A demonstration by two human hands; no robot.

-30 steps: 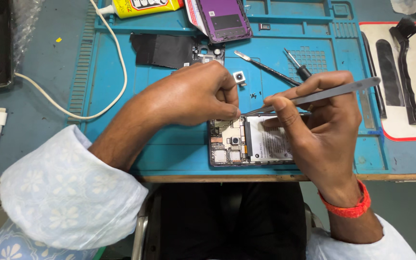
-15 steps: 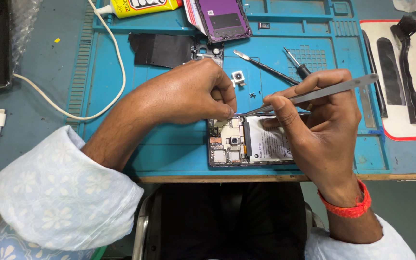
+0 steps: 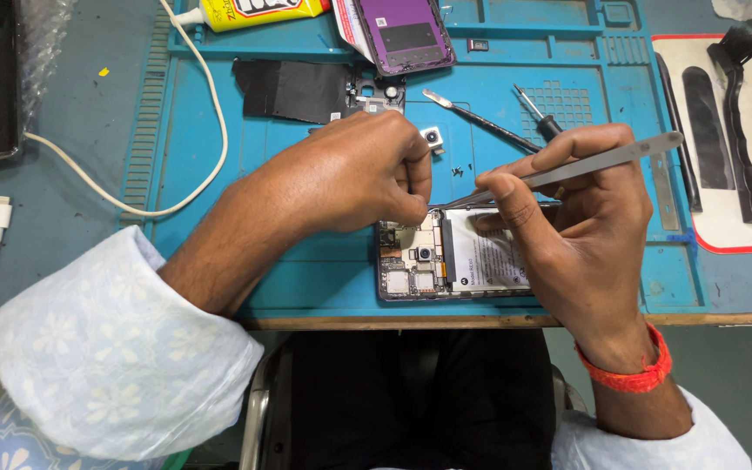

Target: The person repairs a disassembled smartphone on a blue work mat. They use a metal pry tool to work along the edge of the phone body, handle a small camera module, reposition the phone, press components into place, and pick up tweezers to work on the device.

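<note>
An opened phone (image 3: 454, 257) with its circuit board and battery bare lies on the blue work mat (image 3: 211, 157) near the front edge. My left hand (image 3: 350, 170) rests curled over the phone's upper left corner, fingertips pressed on the board. My right hand (image 3: 567, 218) grips metal tweezers (image 3: 567, 170), their tips reaching left to the phone's top edge beside my left fingertips. What the tips touch is hidden.
A purple phone back cover (image 3: 402, 35), a black panel (image 3: 293, 87), a small camera module (image 3: 433, 137), tiny screws (image 3: 457, 171), a spudger (image 3: 476, 117) and a screwdriver (image 3: 537, 117) lie on the mat. Yellow glue tube (image 3: 254, 10), white cable (image 3: 202, 113) and black brush (image 3: 737, 113) on a white tray.
Both hands stay in almost the same place over the phone. The tweezers' tips shift only slightly at the phone's top edge.
</note>
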